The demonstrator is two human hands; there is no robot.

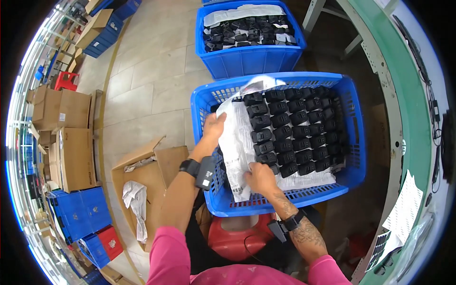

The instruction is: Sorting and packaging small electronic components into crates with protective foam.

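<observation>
A white printed paper sheet (237, 142) lies along the left side of the blue slatted basket (280, 202), its far end lifted and curled. My left hand (214, 126) is closed on the sheet's left edge, near the basket's left rim. Lower down, my right hand (262, 178) pinches the sheet's right edge, beside the nearest black parts. Rows of small black plastic parts (285, 131) fill the rest of the basket on a layer of paper. Some black parts show at the left wall, partly hidden under the sheet.
Beyond the basket stands a blue bin (251, 61) of loose black parts. A red stool (240, 237) is just under the near rim. An open cardboard box (154, 175) with crumpled paper sits on the left. A green-edged bench (380, 42) runs along the right.
</observation>
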